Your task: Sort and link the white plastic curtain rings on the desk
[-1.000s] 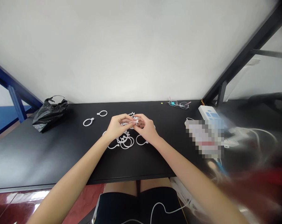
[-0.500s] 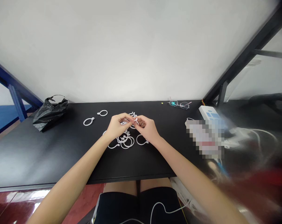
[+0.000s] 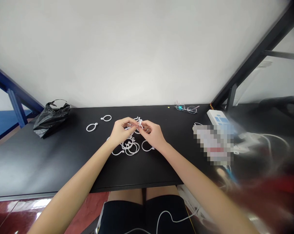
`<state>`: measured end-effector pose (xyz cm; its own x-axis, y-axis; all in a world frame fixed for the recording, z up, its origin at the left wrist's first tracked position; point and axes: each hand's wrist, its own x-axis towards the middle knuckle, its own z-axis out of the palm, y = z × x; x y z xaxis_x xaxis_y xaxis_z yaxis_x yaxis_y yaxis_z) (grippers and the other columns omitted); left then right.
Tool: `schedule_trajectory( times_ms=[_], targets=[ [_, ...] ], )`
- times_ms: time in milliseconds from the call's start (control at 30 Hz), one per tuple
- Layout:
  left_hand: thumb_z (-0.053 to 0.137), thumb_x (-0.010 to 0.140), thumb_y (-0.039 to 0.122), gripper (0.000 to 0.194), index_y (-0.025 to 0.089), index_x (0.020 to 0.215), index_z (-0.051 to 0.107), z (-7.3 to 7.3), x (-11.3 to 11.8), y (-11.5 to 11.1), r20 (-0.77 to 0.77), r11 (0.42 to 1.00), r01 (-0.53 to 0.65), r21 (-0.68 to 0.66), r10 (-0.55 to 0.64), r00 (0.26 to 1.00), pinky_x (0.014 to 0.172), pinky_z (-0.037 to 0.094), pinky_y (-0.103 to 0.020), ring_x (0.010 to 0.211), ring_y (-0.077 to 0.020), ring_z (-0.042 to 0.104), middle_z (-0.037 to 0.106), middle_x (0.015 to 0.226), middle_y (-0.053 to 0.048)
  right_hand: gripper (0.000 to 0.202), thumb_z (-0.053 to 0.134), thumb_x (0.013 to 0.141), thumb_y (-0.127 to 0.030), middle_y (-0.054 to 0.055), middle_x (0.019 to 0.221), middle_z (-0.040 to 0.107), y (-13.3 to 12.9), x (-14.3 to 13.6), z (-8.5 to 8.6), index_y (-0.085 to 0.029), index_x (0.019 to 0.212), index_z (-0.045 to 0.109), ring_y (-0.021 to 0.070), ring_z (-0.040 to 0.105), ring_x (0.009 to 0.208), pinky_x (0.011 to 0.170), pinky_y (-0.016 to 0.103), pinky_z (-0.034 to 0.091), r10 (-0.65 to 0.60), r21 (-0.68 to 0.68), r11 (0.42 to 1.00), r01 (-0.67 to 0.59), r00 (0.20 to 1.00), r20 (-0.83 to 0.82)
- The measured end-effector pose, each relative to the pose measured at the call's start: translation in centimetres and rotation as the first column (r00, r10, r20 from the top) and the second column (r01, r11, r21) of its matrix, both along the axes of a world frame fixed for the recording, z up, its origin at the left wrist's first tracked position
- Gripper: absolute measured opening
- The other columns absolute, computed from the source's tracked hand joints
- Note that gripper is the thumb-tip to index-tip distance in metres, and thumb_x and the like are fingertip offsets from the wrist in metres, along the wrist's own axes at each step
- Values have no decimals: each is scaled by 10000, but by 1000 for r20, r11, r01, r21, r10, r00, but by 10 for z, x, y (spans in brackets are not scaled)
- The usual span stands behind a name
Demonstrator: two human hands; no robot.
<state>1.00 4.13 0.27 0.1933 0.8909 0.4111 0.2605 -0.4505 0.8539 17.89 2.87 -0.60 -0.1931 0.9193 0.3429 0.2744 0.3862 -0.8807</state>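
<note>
Over the middle of the black table (image 3: 71, 165), my left hand (image 3: 120, 131) and my right hand (image 3: 153, 133) meet fingertip to fingertip. Both pinch a small white plastic ring (image 3: 140, 123) by its clasp end; most of it is hidden by fingers. Beneath and just in front of the hands lies a loose cluster of white plastic rings (image 3: 132, 152) with small clasps, several overlapping. One separate ring (image 3: 142, 148) rests below my right hand. Farther left, two more rings lie apart: a nearer ring (image 3: 91, 130) and a farther ring (image 3: 107, 121).
A crumpled black plastic bag (image 3: 52, 117) sits at the left back. Eyeglasses (image 3: 191, 111) lie near the wall. To the right are a white box (image 3: 216, 114), a blurred-out object (image 3: 211, 143) and clear plastic with cables. A white cable (image 3: 176, 221) crosses my lap.
Both hands stay in nearly the same place. Between the fingertips, the white clasp has turned slightly and shows a little differently. The rings on the table lie as before.
</note>
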Motion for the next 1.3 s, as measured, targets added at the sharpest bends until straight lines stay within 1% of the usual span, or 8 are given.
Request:
schedule_trajectory(
  times_ms=[167, 400, 567, 700, 900, 1100, 1300],
  targets=[
    [657, 780, 227, 72, 167, 800, 692, -1, -1, -1, -38, 1000, -1, 1, 1, 999, 759, 556, -317, 789, -173, 673, 707, 831, -47, 149, 591, 823, -278, 48, 878, 680, 0, 0, -1, -175, 903, 663, 124, 613, 644, 555, 229, 470, -1, 33, 999, 0, 1000, 29],
    [609, 788, 173, 78, 171, 821, 679, -1, -1, -2, -161, 999, -3, 46, 10, 987, 763, 532, -292, 777, -156, 668, 703, 830, -31, 121, 609, 792, -248, 26, 818, 652, 2, 0, -3, -180, 881, 657, 111, 581, 606, 561, 226, 468, -15, 53, 999, 11, 997, 76],
    [587, 782, 147, 87, 172, 804, 667, 0, 0, -3, -189, 998, 13, 66, 0, 982, 748, 532, -275, 761, -146, 664, 699, 813, -24, 94, 609, 781, -232, 13, 782, 636, 3, 1, -4, -180, 852, 642, 118, 580, 601, 609, 252, 474, 6, 40, 999, -10, 993, 116],
    [571, 785, 136, 97, 169, 792, 662, 0, 0, -4, -207, 996, 32, 82, -15, 978, 736, 538, -271, 752, -141, 659, 695, 798, -22, 76, 605, 783, -223, 3, 758, 621, 3, 1, -4, -183, 843, 628, 114, 566, 592, 611, 247, 470, 7, 23, 1000, -11, 990, 144],
    [548, 778, 103, 123, 165, 796, 653, -1, 0, -3, -254, 992, 59, 111, -29, 967, 746, 536, -275, 752, -136, 640, 684, 812, -25, 78, 588, 783, -175, 5, 789, 623, 4, 2, -8, -187, 853, 622, 118, 583, 638, 624, 232, 475, 19, 67, 997, -32, 984, 178],
    [536, 767, 88, 138, 164, 800, 646, -3, -1, -2, -284, 991, 94, 99, -62, 957, 756, 542, -294, 758, -142, 629, 661, 805, -27, 113, 581, 778, -133, -2, 776, 623, 5, 3, -11, -189, 868, 621, 120, 576, 651, 650, 237, 471, 34, 97, 994, -58, 973, 229],
    [521, 744, 64, 164, 171, 804, 630, -4, -1, -3, -305, 985, 135, 104, -98, 947, 750, 532, -278, 748, -132, 616, 656, 809, -18, 118, 581, 781, -132, -4, 799, 622, 6, 3, -13, -196, 872, 618, 122, 564, 664, 652, 240, 455, 52, 88, 993, -78, 962, 267]
  ],
)
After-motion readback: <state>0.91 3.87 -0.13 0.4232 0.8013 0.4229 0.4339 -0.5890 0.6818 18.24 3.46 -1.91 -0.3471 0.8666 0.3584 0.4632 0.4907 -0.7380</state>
